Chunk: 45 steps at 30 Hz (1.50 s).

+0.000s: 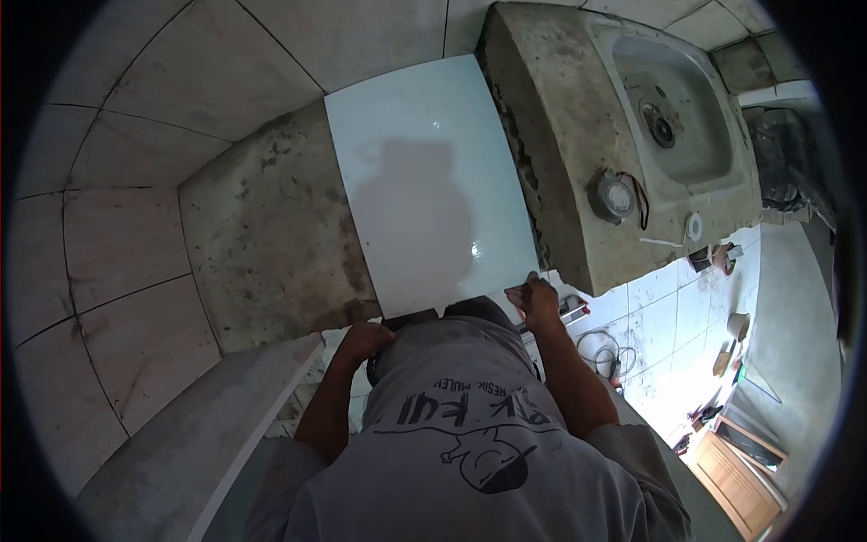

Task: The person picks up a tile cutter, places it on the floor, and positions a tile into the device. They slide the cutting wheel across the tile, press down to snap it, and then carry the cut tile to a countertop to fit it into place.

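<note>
A large glossy white tile [424, 217] lies on the rough concrete counter, against the back wall and beside the raised sink block [569, 117]. My right hand [539, 303] is at the tile's near right corner, its fingers closed on the edge. Near the tile's front left corner, my left hand [363, 341] has its fingers pressed together by the counter's front edge and my grey shirt. What it holds, if anything, is hidden. A shadow falls across the tile's middle.
Bare concrete [271, 226] shows left of the tile. A basin [677, 117], a round grey object [614, 197] and a white ring [694, 227] are on the sink block. A partition [217, 425] stands front left. Cable [605, 352] and tools lie on the floor.
</note>
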Each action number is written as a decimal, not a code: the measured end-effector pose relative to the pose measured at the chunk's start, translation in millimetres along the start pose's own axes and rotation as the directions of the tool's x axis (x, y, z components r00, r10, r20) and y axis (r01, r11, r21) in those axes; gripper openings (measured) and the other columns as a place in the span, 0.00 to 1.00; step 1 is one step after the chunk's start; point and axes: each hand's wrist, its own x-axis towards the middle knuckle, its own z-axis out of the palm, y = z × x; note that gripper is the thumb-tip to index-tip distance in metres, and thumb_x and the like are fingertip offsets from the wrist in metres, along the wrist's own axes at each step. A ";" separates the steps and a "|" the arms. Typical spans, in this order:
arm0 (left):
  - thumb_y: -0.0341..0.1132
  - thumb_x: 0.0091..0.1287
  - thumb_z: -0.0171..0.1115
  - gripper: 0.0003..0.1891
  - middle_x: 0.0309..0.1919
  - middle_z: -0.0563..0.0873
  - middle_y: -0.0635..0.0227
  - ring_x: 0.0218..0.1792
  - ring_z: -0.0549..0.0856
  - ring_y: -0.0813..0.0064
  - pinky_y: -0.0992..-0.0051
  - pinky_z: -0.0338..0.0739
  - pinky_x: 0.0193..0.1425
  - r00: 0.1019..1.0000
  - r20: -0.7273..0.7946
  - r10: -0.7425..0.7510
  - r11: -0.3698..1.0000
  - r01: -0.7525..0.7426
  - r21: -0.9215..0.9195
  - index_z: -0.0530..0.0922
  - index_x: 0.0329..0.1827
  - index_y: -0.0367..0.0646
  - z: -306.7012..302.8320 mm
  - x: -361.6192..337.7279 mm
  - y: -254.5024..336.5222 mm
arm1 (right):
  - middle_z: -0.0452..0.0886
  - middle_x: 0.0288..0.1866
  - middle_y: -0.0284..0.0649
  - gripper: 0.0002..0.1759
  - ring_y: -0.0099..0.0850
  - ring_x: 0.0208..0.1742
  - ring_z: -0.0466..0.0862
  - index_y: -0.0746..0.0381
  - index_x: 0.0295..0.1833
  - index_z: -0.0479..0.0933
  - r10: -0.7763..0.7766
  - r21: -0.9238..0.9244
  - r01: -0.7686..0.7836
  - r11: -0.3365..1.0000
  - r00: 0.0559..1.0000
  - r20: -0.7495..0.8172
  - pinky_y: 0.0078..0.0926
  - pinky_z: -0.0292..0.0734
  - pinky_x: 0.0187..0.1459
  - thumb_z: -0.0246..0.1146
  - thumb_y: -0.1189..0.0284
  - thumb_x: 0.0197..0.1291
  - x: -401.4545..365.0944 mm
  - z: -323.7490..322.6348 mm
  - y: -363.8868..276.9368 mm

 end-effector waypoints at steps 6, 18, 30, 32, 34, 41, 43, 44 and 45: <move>0.44 0.59 0.62 0.18 0.27 0.85 0.62 0.30 0.83 0.72 0.71 0.75 0.36 0.984 -0.179 0.002 0.972 -0.045 -0.231 0.83 0.34 0.34 7.8 6.9 -2.0 | 0.79 0.40 0.53 0.19 0.43 0.39 0.84 0.71 0.47 0.68 0.004 -0.054 -0.006 0.999 0.999 -0.032 0.37 0.81 0.44 0.48 0.63 0.68 -2.2 -5.6 -3.2; 0.45 0.63 0.58 0.17 0.28 0.85 0.61 0.26 0.83 0.69 0.70 0.73 0.29 0.974 -0.103 -0.203 0.932 0.160 -0.326 0.80 0.38 0.35 -0.7 37.3 -7.5 | 0.78 0.40 0.55 0.20 0.44 0.39 0.84 0.72 0.46 0.68 -0.009 -0.097 0.012 0.995 1.000 0.028 0.35 0.83 0.41 0.48 0.62 0.69 -3.7 -7.2 -5.3; 0.45 0.59 0.60 0.16 0.35 0.84 0.52 0.39 0.85 0.57 0.62 0.76 0.46 0.903 -0.252 0.348 0.700 -0.071 0.711 0.80 0.40 0.40 -30.3 40.8 67.4 | 0.79 0.37 0.53 0.19 0.42 0.36 0.84 0.72 0.46 0.68 -0.032 -0.102 0.038 0.994 0.998 0.055 0.33 0.84 0.37 0.47 0.63 0.69 -11.0 -7.5 -9.4; 0.45 0.59 0.60 0.17 0.35 0.84 0.52 0.39 0.84 0.57 0.63 0.76 0.46 0.813 -0.538 0.222 0.953 -0.066 0.295 0.80 0.40 0.39 -34.8 42.7 79.1 | 0.79 0.37 0.53 0.20 0.42 0.36 0.84 0.72 0.46 0.68 -0.044 -0.091 0.049 0.995 0.997 0.060 0.33 0.84 0.37 0.47 0.62 0.69 -9.5 -9.3 -7.7; 0.46 0.59 0.61 0.20 0.34 0.84 0.54 0.39 0.84 0.59 0.65 0.75 0.46 0.751 -0.574 0.327 0.945 -0.248 0.215 0.79 0.40 0.35 -40.3 53.4 82.0 | 0.79 0.37 0.53 0.20 0.42 0.36 0.84 0.72 0.47 0.68 -0.057 -0.080 0.062 0.995 0.996 0.065 0.33 0.84 0.37 0.47 0.62 0.70 -8.0 -9.7 -6.1; 0.44 0.59 0.62 0.20 0.33 0.84 0.56 0.38 0.83 0.64 0.67 0.74 0.46 0.780 -0.553 0.293 0.956 -0.249 0.154 0.79 0.39 0.31 -41.0 77.7 71.0 | 0.79 0.39 0.53 0.20 0.43 0.39 0.84 0.72 0.48 0.68 -0.068 -0.049 0.069 0.996 0.997 0.020 0.34 0.84 0.38 0.46 0.63 0.70 -11.0 -5.5 -1.8; 0.43 0.61 0.60 0.14 0.21 0.76 0.73 0.24 0.74 0.78 0.74 0.70 0.31 0.760 -0.553 0.342 0.936 -0.329 0.128 0.78 0.28 0.39 -42.2 79.5 69.4 | 0.79 0.40 0.53 0.20 0.43 0.39 0.84 0.72 0.49 0.68 -0.078 -0.041 0.078 0.996 0.997 0.018 0.34 0.84 0.39 0.46 0.63 0.70 -9.2 -4.1 -0.8; 0.43 0.61 0.60 0.14 0.21 0.76 0.73 0.24 0.74 0.78 0.74 0.70 0.31 0.757 -0.553 0.348 0.934 -0.333 0.131 0.78 0.28 0.39 -43.4 80.9 67.6 | 0.79 0.40 0.53 0.20 0.43 0.39 0.84 0.72 0.49 0.68 -0.078 -0.037 0.079 0.996 0.997 0.012 0.34 0.84 0.39 0.46 0.62 0.70 -8.4 -3.9 0.7; 0.43 0.62 0.60 0.14 0.20 0.76 0.74 0.24 0.74 0.80 0.76 0.69 0.29 0.784 -0.541 0.305 0.941 -0.335 0.044 0.78 0.27 0.40 -45.1 82.8 66.8 | 0.79 0.40 0.53 0.20 0.43 0.40 0.84 0.71 0.49 0.68 -0.081 -0.031 0.081 0.996 0.997 0.007 0.34 0.84 0.39 0.46 0.62 0.69 -7.2 -3.4 1.9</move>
